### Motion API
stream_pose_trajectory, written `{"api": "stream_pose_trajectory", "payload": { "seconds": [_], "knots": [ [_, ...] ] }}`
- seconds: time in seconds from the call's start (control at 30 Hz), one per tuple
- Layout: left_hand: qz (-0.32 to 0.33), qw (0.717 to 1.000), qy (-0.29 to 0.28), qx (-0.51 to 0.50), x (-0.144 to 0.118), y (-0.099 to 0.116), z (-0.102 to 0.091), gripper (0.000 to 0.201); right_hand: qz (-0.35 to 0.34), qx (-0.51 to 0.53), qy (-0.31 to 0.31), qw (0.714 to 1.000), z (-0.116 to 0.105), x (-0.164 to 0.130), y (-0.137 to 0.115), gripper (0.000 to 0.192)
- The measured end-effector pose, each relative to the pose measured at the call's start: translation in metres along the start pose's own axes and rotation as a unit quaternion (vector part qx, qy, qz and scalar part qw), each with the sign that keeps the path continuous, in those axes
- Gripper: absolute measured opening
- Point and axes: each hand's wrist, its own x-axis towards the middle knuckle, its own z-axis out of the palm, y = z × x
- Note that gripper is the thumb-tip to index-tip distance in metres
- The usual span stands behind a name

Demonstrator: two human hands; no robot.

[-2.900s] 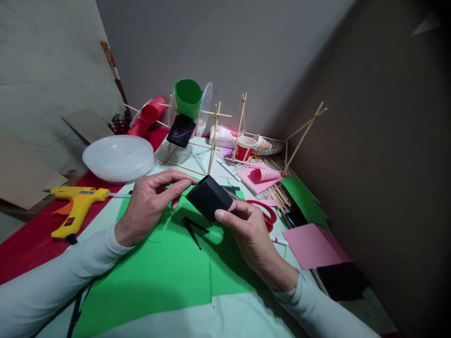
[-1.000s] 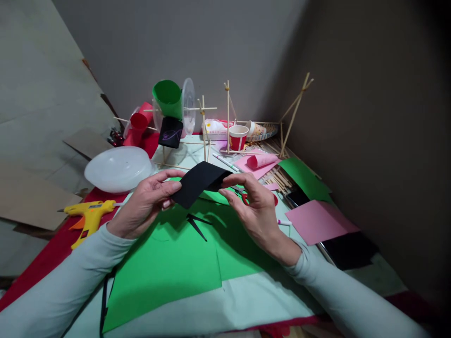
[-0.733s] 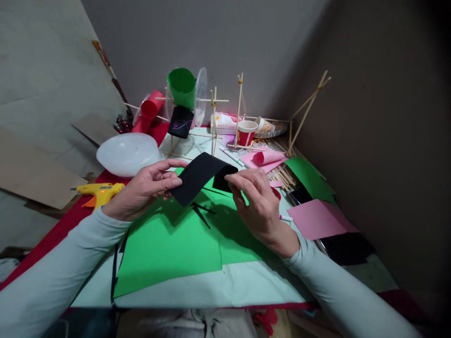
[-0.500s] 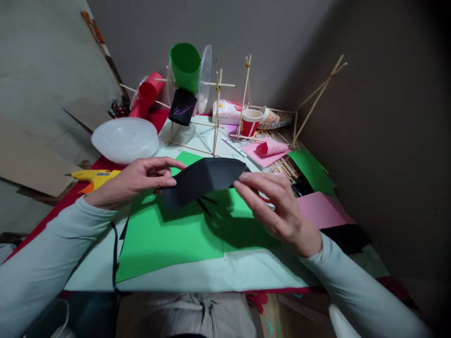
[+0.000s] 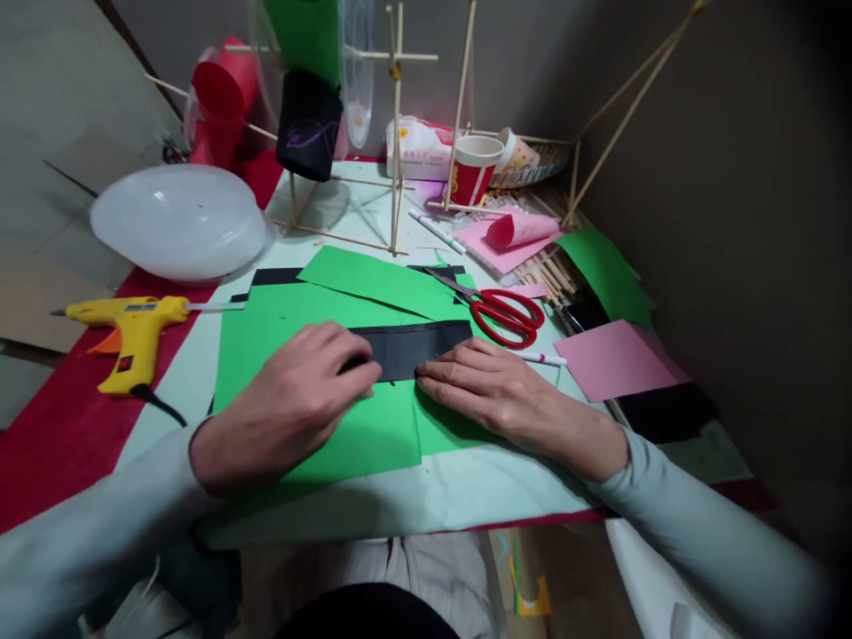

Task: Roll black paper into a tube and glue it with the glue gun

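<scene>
Where scissors lie, glue gun apart

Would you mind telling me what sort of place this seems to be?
Probably a home craft table in a room corner: a yellow glue gun, red scissors and coloured paper sheets surround a wooden stick frame.

Black paper now flat on table.

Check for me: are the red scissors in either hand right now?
No: the red scissors lie on the table beyond the right hand, while both it and the left hand press the black paper strip flat.
</scene>
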Motion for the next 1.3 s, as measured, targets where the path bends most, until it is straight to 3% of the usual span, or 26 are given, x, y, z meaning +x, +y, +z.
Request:
{"api": "stream_pose_trajectory", "payload": {
  "seconds": [0.13, 0.57, 0.73, 0.87, 0.97, 1.13, 1.3],
  "knots": [
    [0.026, 0.998, -0.012, -0.054, -0.001, 0.006, 0.014, 0.031, 0.027, 0.046, 0.016, 0.998, 0.0, -0.002, 0.001, 0.026],
    [-0.017, 0.997, 0.022, -0.072, 0.008, 0.009, 0.024, 0.021, 0.121, 0.022, 0.073, 0.99, 0.013, 0.001, 0.001, 0.026],
    [-0.006, 0.998, 0.039, -0.045, 0.014, 0.009, 0.024, 0.02, 0.161, 0.092, 0.101, 0.977, 0.012, 0.003, 0.001, 0.02],
    [-0.032, 0.999, 0.028, -0.022, 0.016, 0.012, 0.022, 0.017, 0.199, 0.144, 0.136, 0.96, 0.012, 0.004, 0.002, 0.013],
    [-0.026, 0.999, 0.037, 0.005, 0.016, 0.014, 0.021, 0.014, 0.193, 0.15, 0.133, 0.961, 0.012, 0.004, 0.002, 0.013],
    [0.019, 0.997, 0.062, 0.046, 0.016, 0.016, 0.018, 0.017, 0.152, 0.069, 0.064, 0.984, 0.012, 0.006, -0.003, 0.02],
    [0.015, 0.998, 0.05, 0.042, 0.015, 0.016, 0.018, 0.015, 0.103, -0.035, 0.075, 0.991, 0.013, 0.009, -0.006, 0.029]
  ]
}}
